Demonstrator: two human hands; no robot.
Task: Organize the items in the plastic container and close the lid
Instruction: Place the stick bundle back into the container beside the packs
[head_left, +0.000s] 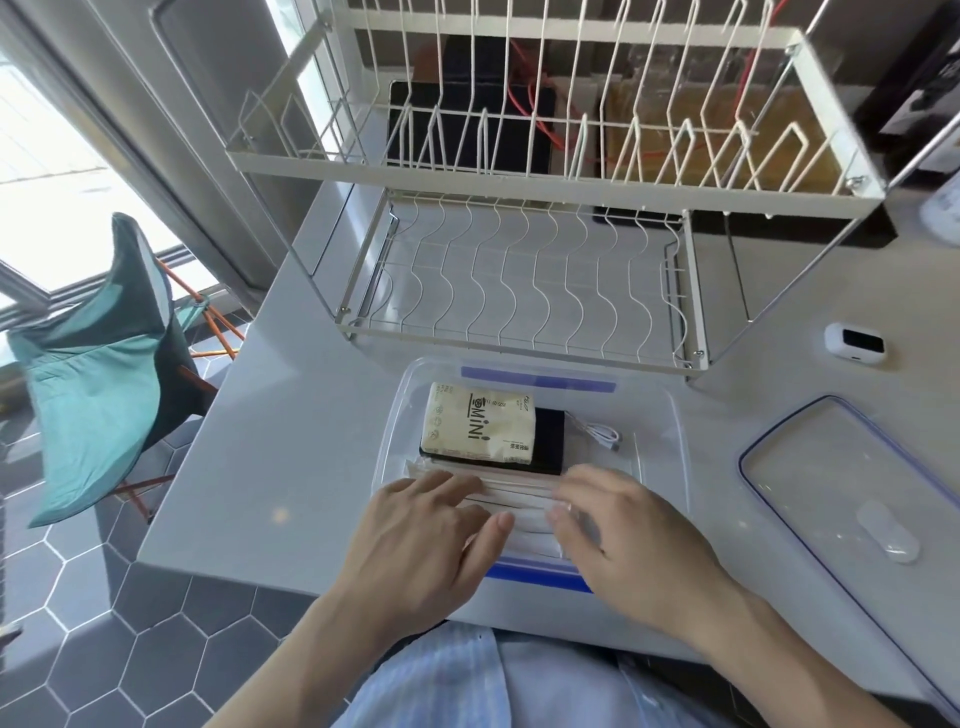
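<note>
While both my hands, left (421, 540) and right (631, 535), press flat, straight fingers on the packets (522, 506) in the container (670, 441), organizing continues; next, fetch the lid (852, 488) lying right.

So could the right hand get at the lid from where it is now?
Probably yes. The lid lies flat on the table just right of the container, with nothing on it or between it and the right hand, which rests on white packets.

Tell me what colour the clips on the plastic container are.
Blue clips on a clear plastic container, seen in the head view.
</note>
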